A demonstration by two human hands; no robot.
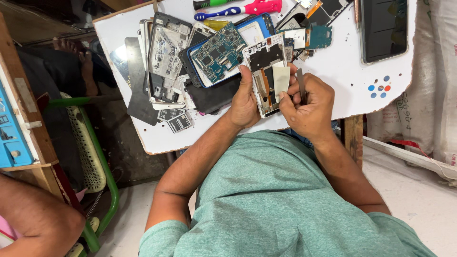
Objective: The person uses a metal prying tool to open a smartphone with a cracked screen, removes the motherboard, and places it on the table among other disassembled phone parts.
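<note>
My left hand grips the left edge of an opened white phone body, its inner parts facing up, held just over the near edge of the white table. My right hand sits at the phone's right side and pinches a pair of metal tweezers pointing away from me. A pale rectangular piece lies against the phone between the two hands, at my right thumb. Both forearms reach out from my green shirt.
A pile of phone frames, a green circuit board in a blue frame and dark panels covers the table's left. Screwdrivers lie at the far edge, a dark-screened phone far right. A green chair and another person's arm are left.
</note>
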